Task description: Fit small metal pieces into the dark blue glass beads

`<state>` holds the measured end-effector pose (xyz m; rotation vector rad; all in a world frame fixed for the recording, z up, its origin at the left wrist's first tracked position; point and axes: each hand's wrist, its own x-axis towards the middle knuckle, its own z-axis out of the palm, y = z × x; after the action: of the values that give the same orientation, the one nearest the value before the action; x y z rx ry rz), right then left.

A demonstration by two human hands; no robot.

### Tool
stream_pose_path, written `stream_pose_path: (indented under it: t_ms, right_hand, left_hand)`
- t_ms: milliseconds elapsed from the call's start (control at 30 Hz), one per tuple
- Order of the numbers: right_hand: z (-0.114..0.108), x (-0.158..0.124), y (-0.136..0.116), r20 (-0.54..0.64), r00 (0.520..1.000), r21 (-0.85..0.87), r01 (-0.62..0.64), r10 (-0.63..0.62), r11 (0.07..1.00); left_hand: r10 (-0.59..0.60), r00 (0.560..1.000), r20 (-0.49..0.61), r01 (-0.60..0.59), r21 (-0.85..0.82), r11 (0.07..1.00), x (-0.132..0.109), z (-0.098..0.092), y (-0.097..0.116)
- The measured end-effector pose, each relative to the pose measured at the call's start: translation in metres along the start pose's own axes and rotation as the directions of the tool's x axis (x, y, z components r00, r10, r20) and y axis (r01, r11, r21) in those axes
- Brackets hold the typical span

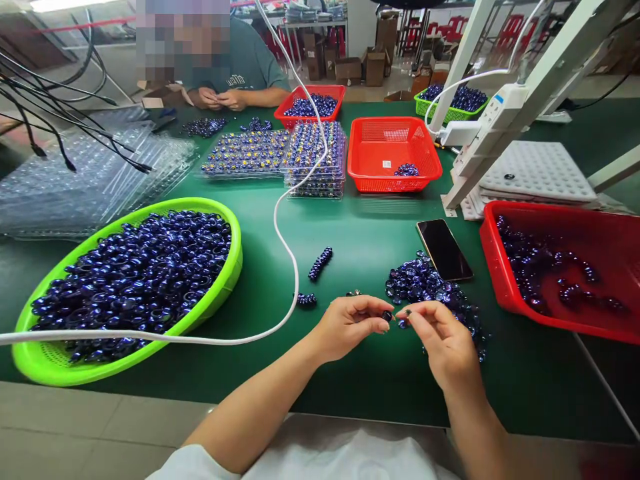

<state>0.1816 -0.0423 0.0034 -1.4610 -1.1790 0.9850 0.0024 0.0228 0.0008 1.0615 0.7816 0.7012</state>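
Observation:
My left hand pinches a small dark blue bead between thumb and fingers, low over the green table. My right hand is also closed in a pinch on a tiny dark piece, its fingertips almost touching the left hand's. Just behind and beside the right hand lies a loose pile of shiny blue beads. Short stacked rows of blue beads lie further left on the table.
A green basket full of blue beads sits at left, a red bin with beads at right, a phone behind the pile. A white cable crosses the table. Filled clear trays, red baskets and a seated person's hands are opposite.

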Motion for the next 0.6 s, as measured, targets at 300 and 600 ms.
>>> stream_pose_path:
  t_ms: [300, 600]
  right_hand:
    - [0.007, 0.000, -0.007, 0.147, 0.989, 0.017, -0.011, 0.008, 1.000]
    - [0.010, 0.002, 0.003, 0.155, 0.983, 0.116, -0.113, 0.094, 0.987]
  left_hand:
    - [0.112, 0.993, -0.023, -0.110, 0.078, 0.991, 0.001, 0.002, -0.005]
    - [0.393, 0.917, 0.068, -0.385, 0.408, 0.828, 0.000, 0.000, -0.004]
